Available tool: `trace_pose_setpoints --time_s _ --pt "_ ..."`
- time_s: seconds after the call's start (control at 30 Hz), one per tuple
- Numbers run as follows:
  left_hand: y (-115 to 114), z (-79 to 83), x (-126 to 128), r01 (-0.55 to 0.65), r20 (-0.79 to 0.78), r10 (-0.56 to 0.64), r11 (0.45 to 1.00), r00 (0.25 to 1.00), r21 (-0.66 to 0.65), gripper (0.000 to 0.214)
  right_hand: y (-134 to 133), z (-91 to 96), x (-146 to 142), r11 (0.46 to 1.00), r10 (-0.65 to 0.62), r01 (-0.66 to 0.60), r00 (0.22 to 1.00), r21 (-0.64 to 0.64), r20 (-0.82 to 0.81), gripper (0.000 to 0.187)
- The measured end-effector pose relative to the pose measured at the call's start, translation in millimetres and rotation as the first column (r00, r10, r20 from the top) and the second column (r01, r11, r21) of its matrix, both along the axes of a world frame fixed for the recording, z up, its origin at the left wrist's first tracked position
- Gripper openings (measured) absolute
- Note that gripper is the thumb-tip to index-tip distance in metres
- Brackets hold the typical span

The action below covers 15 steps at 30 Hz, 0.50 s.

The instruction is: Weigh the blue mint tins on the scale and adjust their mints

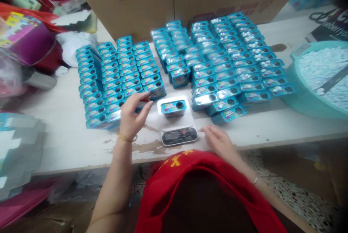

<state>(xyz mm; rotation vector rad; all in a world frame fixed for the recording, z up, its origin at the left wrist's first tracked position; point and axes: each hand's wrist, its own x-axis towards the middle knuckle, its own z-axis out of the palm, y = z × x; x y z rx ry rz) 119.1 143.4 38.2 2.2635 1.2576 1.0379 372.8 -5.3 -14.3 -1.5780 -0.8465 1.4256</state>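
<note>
Container (173,109), blue with a dark round hole, sits on a white scale (178,123) on the table (67,149). The left hand (131,115), thumb and fingers parted, is just beside rows of similar containers (127,69); the right hand (218,138) curls loosely near the scale, whether gripping anything I cannot tell. Farther out are a cardboard box (152,6) and a turquoise tub (304,91).

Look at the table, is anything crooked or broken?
Yes. The nearest blue box in the right-hand group sits askew, jutting out past the neater rows. The white tabletop also looks worn: brown patches show through near its front edge.
</note>
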Motion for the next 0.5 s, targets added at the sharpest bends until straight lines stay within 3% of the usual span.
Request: trace_pose_setpoints --time_s 0.13,0.27,0.4,0.5 --pt "-1.1 -1.6 1.3 0.018 -0.031 -0.018 1.0 0.999 -0.009 0.029 17.8 25.1 -5.2 0.98 0.034 -0.074 0.977 0.186 0.213 0.033" --pt "-6.6 -5.9 25.8 0.157 -0.214 -0.152 0.988 0.965 0.004 0.063 31.4 41.9 -13.4 0.952 0.072 -0.143 0.963 0.27 0.258 0.029" --pt "-10.1 -6.6 47.8 0.217 -0.409 -0.205 0.976 0.889 -0.019 0.045 28.3 37.6 -18.6 0.953 0.126 -0.181 0.966 0.242 0.226 0.031" --pt "-9.1 0.7 29.0 0.139 -0.363 -0.129 0.99 0.923 0.0 0.037 18.9 25.5 -13.5 0.964 0.131 -0.174 0.968 0.199 0.212 0.034"
